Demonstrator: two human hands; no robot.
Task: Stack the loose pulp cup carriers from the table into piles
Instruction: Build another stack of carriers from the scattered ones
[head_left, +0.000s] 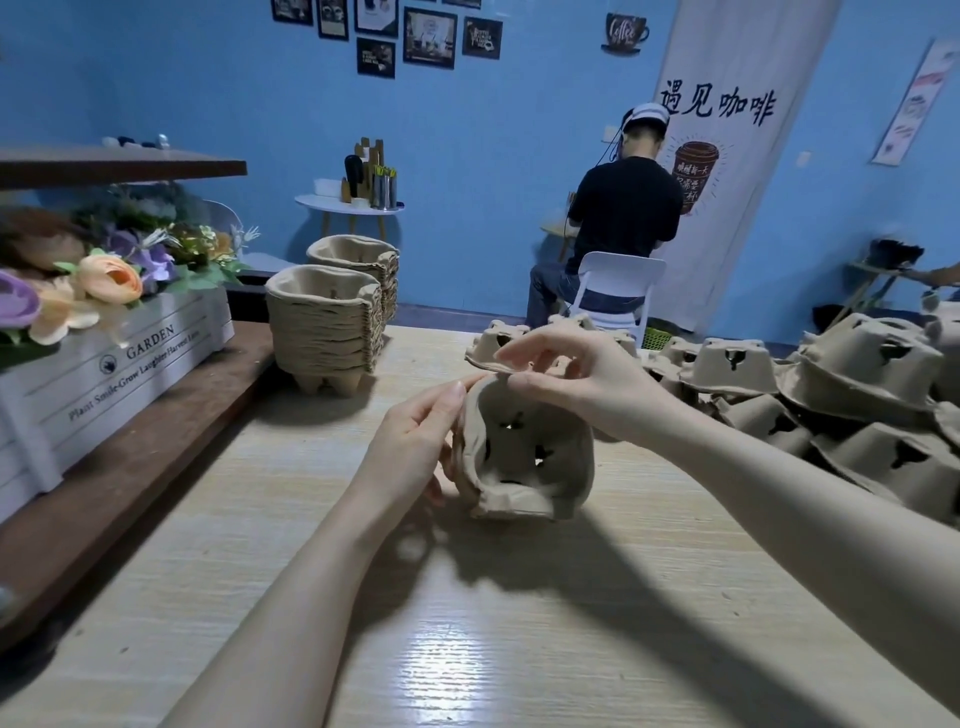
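On the table (519, 649), nearest, two bare forearms reach in. The left hand (415, 436) curls its fingers around the left edge of a small nested bundle of carriers (524, 452), which is tipped on its side with its open hollow facing the camera and its lower edge resting on the table; how many are in the bundle cannot be told. The right hand (566, 371) comes from the right, thumb and fingertips pinched on the bundle's top rim, the other fingers loosely spread.

To the right lies a loose heap (841, 400) of carriers, mostly upside down, at least eight countable, spreading out of view.

Farther left stand two finished piles: a near pile (324, 322) and a far pile (358, 270) just behind it, both upright.

At the left edge, one white crate (104, 379) of artificial flowers sits on a darker ledge.

Beyond the table, one person (618, 218) in black sits on a white chair (615, 291), back turned, before a blue wall with one banner (727, 156).
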